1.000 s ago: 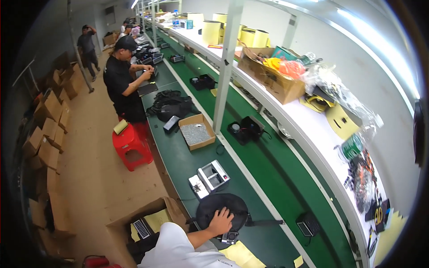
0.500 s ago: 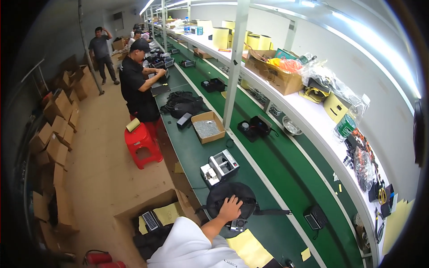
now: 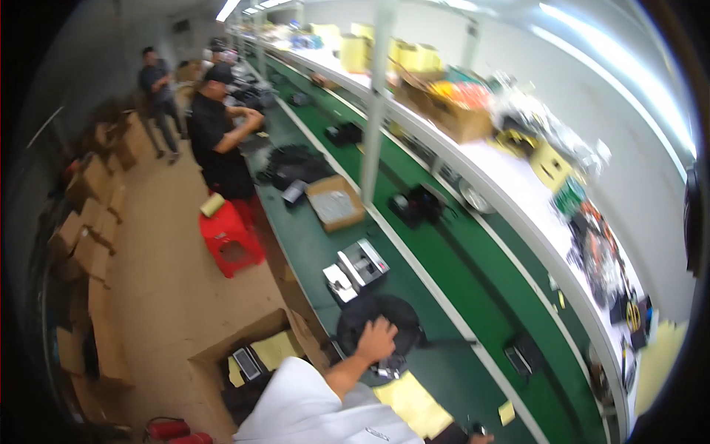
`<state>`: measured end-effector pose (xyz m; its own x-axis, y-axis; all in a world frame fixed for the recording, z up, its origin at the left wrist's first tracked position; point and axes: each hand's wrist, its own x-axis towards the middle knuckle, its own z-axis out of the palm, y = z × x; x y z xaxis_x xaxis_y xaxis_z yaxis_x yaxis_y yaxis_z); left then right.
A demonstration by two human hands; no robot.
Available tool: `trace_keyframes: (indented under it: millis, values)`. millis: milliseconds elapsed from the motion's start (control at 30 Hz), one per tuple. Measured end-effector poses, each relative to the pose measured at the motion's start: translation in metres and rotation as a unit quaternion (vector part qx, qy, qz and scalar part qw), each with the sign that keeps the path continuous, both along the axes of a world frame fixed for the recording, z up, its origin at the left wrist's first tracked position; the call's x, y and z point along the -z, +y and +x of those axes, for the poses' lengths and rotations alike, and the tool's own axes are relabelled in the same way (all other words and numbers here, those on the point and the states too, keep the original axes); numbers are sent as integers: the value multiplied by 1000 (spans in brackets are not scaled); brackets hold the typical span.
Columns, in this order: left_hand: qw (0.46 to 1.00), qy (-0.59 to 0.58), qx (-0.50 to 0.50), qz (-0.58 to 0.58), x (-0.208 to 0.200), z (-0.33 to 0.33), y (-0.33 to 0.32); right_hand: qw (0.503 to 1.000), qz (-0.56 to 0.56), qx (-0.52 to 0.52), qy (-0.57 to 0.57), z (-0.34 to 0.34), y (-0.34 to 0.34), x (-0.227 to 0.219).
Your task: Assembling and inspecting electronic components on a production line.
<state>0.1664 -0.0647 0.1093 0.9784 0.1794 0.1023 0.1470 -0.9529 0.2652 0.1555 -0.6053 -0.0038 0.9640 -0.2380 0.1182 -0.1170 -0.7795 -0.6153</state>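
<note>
Black bag (image 3: 362,318) on the green workbench (image 3: 403,285), near the lower middle of the view, rounded and soft, strap (image 3: 452,342) running off to the right toward the white rail. Left hand (image 3: 377,339) is on top of the bag, palm down, fingers loosely spread, pressing or resting, can't tell which. Small silver-and-dark device (image 3: 388,368) just below that hand, partly covered and blurred. Right hand (image 3: 481,438) barely in at the lower edge, next to a small dark item (image 3: 478,427); too cut off to tell if it grips anything.

Yellow sheet (image 3: 414,403) flat on the bench by the white shirt, smaller yellow piece (image 3: 506,413) to its right. Grey-and-white machine (image 3: 364,264) just beyond the bag. Further up the bench: shallow cardboard tray (image 3: 342,223) with greyish contents, a small box (image 3: 294,192) beside it, then a dark heap (image 3: 296,166).

Right of the rail, green belt (image 3: 473,274) with dark units spaced along it, nearest one (image 3: 523,355) boxy. Above the belt, white shelf holding an open carton (image 3: 462,126), clear plastic and yellow pieces.

Left side: open cardboard box (image 3: 207,357) below the bench edge with a slatted device (image 3: 248,362) inside, red stool (image 3: 229,240), co-worker (image 3: 214,133) in black at the bench, another person (image 3: 159,96) standing behind.
</note>
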Motion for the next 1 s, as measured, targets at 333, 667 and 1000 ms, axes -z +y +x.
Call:
trace_keyframes:
  millis: [333,667,1000]
  values:
    - [999,-47,11,17,17,20,6,961,-189,189,70,-47,28,-36]
    - [997,-52,9,50,19,14,4,944,-271,174,75,-24,51,-100]
    - [997,-70,13,5,18,6,-6,873,-235,-17,426,-99,149,-87]
